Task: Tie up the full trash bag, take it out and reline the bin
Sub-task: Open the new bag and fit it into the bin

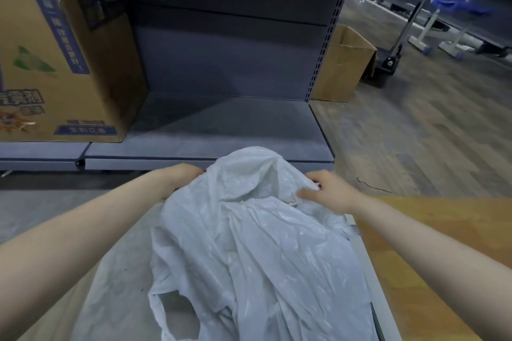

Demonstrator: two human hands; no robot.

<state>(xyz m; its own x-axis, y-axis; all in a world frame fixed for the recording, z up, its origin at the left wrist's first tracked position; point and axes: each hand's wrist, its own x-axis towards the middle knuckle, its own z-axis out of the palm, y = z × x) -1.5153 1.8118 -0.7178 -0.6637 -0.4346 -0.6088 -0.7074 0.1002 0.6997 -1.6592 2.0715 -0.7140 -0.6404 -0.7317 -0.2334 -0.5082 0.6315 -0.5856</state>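
Nearest me, low in frame: the white plastic bag (249, 243), crumpled, thin, with a handle loop hanging open at bottom left. It's spread over something below me that I take to be the bin, but the bin itself is hidden under the plastic, so can't confirm. A pale rim or edge shows along the bag's right side; can't tell what it belongs to.

My left hand (181, 177) grips the bag's far left edge, fingers curled into the plastic. My right hand (329, 192) pinches the far right edge, thumb on top, fingers tucked under. Both arms reach fwd, hands well apart w/ the bag stretched between them.

Progress, as a judgement: the bag looks limp and empty, no bulk inside, no knot anywhere. So I read this as the relining step, i.e. a fresh liner being opened and spread. No full tied bag in view, so whether tying and carrying out are done I can't say from here. Left to do, prob: seat the liner down into the bin, fold its edge over the rim all round.

Beyond the hands: grey metal shelf (221, 130), a printed cardboard box (63, 63) on it at left, a plain brown box (343, 63) on the wood-look floor at right.
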